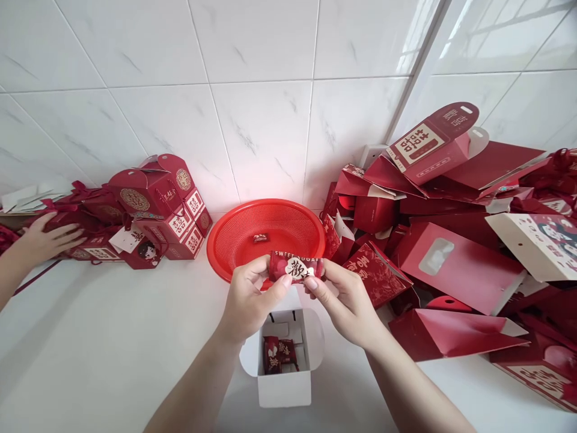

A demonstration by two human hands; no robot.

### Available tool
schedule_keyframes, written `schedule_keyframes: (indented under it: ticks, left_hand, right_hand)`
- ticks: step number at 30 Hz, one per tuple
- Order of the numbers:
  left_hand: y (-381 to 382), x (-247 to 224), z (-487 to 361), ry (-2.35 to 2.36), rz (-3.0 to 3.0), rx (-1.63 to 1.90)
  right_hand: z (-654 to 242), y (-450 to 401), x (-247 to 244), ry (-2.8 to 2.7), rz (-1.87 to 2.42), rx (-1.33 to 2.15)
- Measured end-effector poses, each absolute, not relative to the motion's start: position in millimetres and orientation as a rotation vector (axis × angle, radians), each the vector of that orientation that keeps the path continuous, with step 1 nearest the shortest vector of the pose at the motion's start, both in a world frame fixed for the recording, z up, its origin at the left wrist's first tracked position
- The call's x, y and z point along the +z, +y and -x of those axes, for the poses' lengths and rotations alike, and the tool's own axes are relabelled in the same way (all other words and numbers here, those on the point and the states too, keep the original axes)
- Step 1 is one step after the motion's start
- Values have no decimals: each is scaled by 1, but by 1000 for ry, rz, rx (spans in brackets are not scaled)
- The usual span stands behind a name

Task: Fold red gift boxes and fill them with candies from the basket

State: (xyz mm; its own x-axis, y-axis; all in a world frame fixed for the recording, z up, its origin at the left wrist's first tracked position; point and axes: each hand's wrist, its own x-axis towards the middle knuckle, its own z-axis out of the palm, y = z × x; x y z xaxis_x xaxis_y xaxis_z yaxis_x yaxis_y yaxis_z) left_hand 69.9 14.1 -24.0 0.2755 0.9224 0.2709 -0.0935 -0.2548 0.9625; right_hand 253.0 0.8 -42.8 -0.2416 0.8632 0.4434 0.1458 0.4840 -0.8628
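Observation:
Between my two hands is a red wrapped candy (295, 268) marked "SWEET SUGAR", held level above an open box. My left hand (253, 296) pinches its left end, thumb across the front. The right end is gripped by my right hand (345, 296) with thumb and fingers. Below them stands the white-sided box (285, 391), flaps folded out, with several red wrapped candies (278, 353) inside. Just behind my hands sits a red plastic colander (225, 240). One small wrapped candy (260, 238) lies in it.
Folded red gift boxes (164, 204) are stacked at the left. Another person's hand (54, 237) reaches over red packages there. A large heap of flattened and part-folded red boxes (460, 258) fills the right side. A white tiled wall (261, 132) rises behind the table (112, 337).

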Motion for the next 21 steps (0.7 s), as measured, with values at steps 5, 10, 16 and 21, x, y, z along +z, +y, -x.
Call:
schedule_keyframes:
  ticks: [5,10,16,21]
  left_hand:
    - [13,-19,-73,811,-1490,1167]
    - [14,-14,-68,813,-1520,1101]
    - [16,-16,-65,879,-1509,1102]
    - [17,-18,-68,920,-1481,1082]
  right_hand:
    - [-256,2,-44,-1678,884,847]
    - [-259,3,-46,-1631,920,841]
    - [-259,4,-45,-1652,940,828]
    - [-257,5,-42,-1727,980,703]
